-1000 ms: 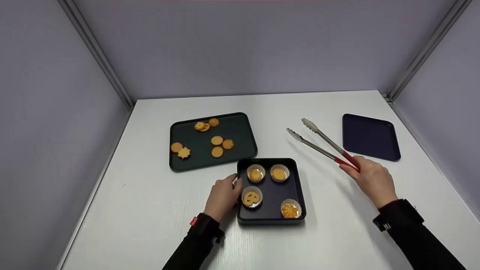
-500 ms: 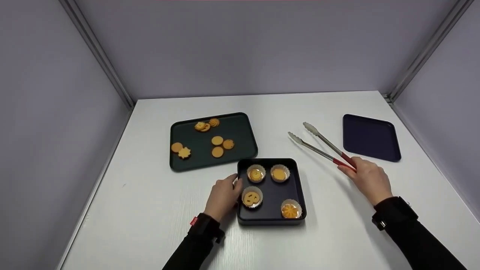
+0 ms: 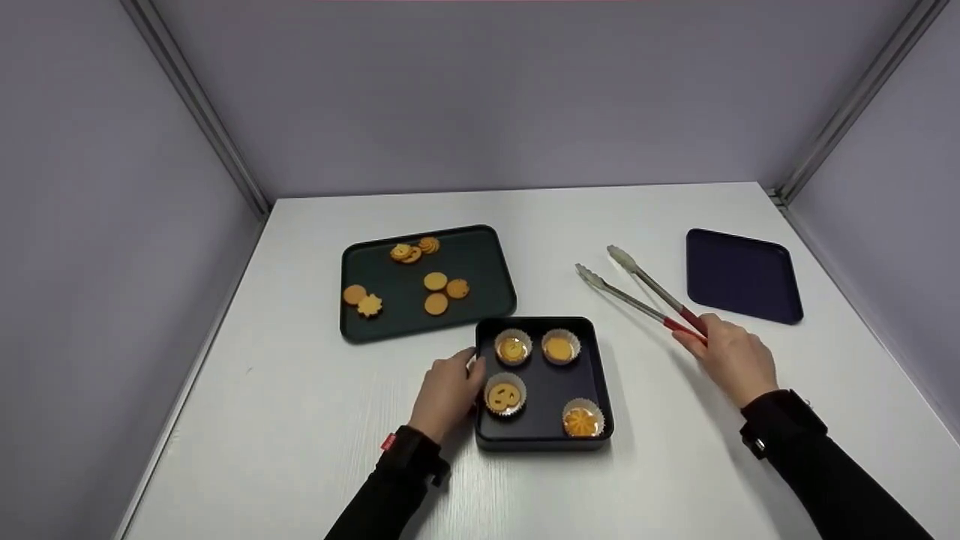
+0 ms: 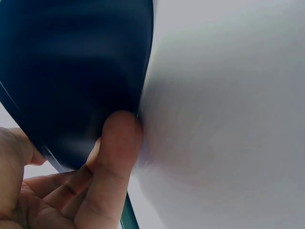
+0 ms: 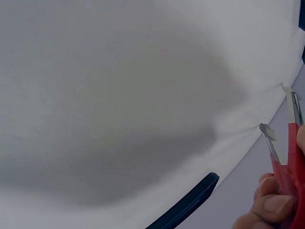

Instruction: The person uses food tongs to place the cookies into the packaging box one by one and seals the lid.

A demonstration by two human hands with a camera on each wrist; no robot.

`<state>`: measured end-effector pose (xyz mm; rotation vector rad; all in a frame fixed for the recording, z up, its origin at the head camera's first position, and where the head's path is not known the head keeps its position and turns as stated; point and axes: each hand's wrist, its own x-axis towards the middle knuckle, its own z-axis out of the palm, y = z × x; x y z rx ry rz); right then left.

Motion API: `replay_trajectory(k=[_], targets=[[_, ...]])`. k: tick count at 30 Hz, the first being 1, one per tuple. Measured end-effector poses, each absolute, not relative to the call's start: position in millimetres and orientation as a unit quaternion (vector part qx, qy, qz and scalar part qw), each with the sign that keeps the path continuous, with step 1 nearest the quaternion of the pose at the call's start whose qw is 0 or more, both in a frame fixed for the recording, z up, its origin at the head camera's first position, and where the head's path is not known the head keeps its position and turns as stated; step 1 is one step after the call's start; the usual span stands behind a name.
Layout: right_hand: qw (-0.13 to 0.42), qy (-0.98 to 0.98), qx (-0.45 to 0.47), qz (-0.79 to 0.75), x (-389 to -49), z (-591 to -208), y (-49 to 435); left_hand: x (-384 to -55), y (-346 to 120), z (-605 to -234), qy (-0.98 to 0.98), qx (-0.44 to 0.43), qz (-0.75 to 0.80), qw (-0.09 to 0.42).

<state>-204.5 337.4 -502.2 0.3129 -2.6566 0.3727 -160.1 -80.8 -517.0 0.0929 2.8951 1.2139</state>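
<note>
My left hand [image 3: 447, 394] grips the left wall of a dark square baking pan [image 3: 544, 382], thumb at its rim. In the left wrist view the fingers [image 4: 114, 162] press against the pan's side [image 4: 76, 71]. Inside the pan stand several paper cups with a cookie in each, one being a pretzel-shaped cookie [image 3: 504, 395] and another a flower-shaped cookie [image 3: 582, 422]. To the right, my right hand [image 3: 739, 360] holds red-handled metal tongs [image 3: 651, 289] with their arms spread and nothing between the tips. The tongs [image 5: 291, 143] also show in the right wrist view.
Behind the pan at left, a dark green tray [image 3: 397, 289] bears several loose cookies in three groups. A small dark blue tray [image 3: 742, 276] lies at the back right, beyond the right hand. Everything stands on a white table [image 3: 285, 420] with grey panels around it.
My right hand has shifted slightly left with the tongs, whose tips have come a little nearer to me. The left hand and the pan have stayed in place.
</note>
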Motion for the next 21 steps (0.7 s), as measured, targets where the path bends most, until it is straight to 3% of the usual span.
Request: replay_trajectory(k=[13,21], targets=[[0.216,-0.966,0.110,0.094,-203.6,-510.2,335.8,-160.4,-80.7,-517.1,0.921,0.032,0.388,0.002],[0.255,-0.956,0.139,0.052,-204.6,-518.4,336.1,-159.6,-80.6,-517.4,0.921,0.035,0.388,-0.007]])
